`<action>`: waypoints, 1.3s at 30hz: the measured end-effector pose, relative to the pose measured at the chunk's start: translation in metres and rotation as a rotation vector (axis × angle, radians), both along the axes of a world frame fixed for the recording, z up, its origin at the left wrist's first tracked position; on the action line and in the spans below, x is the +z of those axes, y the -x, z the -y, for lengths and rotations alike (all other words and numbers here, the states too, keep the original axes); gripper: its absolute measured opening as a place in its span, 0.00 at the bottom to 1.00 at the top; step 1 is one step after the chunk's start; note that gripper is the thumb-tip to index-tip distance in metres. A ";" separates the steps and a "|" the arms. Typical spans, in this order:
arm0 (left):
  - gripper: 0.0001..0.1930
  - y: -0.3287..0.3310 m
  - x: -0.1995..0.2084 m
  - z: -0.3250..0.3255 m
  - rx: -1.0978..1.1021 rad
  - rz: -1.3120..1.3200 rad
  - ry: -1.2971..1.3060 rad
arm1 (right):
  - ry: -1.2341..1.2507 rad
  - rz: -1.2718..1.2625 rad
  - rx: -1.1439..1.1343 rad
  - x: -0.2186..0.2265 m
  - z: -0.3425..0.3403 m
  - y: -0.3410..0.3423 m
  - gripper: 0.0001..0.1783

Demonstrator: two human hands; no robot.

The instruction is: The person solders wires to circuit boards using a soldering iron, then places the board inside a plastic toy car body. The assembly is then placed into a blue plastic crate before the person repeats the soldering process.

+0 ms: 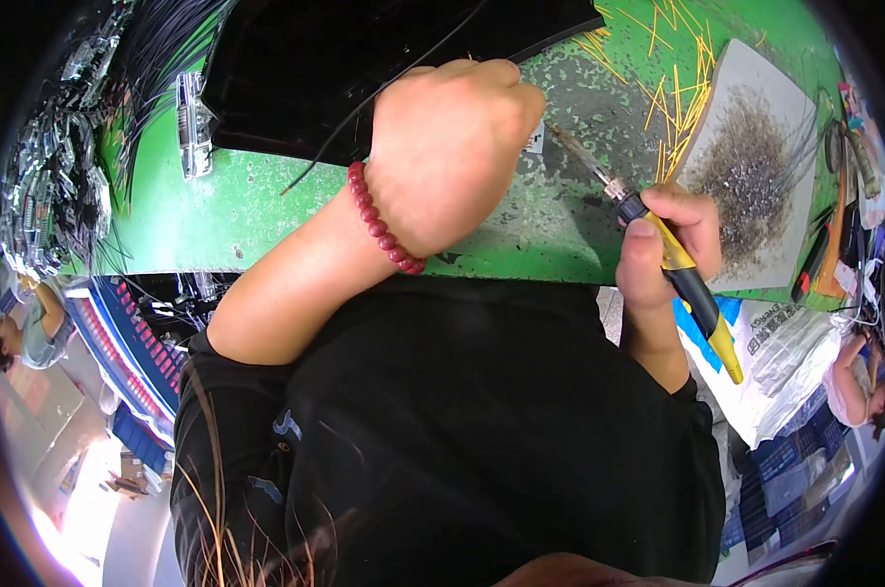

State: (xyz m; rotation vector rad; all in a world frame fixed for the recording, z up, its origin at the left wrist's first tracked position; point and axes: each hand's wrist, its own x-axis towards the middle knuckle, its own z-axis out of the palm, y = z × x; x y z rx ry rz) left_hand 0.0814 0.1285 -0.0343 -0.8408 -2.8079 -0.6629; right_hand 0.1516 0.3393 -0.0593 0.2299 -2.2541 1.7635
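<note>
My left hand (452, 147), with a red bead bracelet (369, 210) at the wrist, is curled closed over the green workbench (256, 240). Its fingers are turned away from view, so whatever they grip is hidden. A small whitish piece (536, 138) shows just beside the knuckles. To the right, my right hand (648, 262) is closed around the yellow and black handle of a soldering iron (699, 298). The iron's tip points up and left toward my left hand, a little apart from it. A thin black wire (340, 127) runs past the left wrist.
A black tray or sheet (295, 78) lies behind my left hand. Yellow wire pieces (672, 108) are scattered near a grey board (799, 196) covered in dark residue. Clear plastic parts (46, 191) and black wires (158, 68) pile at left. Other people sit at both sides.
</note>
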 end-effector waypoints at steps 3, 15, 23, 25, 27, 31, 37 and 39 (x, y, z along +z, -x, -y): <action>0.05 -0.003 0.001 -0.003 0.008 -0.036 0.002 | -0.011 -0.020 -0.017 -0.002 0.001 -0.001 0.13; 0.08 -0.005 -0.002 -0.009 0.006 -0.103 0.011 | -0.107 -0.072 0.022 0.004 0.001 0.003 0.11; 0.08 -0.006 -0.002 -0.009 0.012 -0.118 -0.003 | -0.171 -0.062 0.062 0.008 0.002 0.005 0.11; 0.08 -0.006 -0.002 -0.009 0.009 -0.117 -0.008 | -0.165 -0.075 0.064 0.005 0.003 0.005 0.11; 0.08 -0.006 -0.002 -0.009 0.007 -0.114 -0.006 | -0.021 -0.122 0.000 -0.001 0.003 0.002 0.12; 0.07 -0.006 -0.002 -0.009 0.003 -0.113 -0.008 | -0.058 -0.019 -0.015 0.003 -0.002 -0.002 0.12; 0.08 -0.006 -0.001 -0.009 0.010 -0.104 0.001 | -0.146 -0.061 0.080 0.008 0.002 0.007 0.10; 0.08 -0.006 -0.002 -0.009 0.009 -0.107 -0.001 | -0.134 -0.043 0.065 0.008 0.001 0.006 0.10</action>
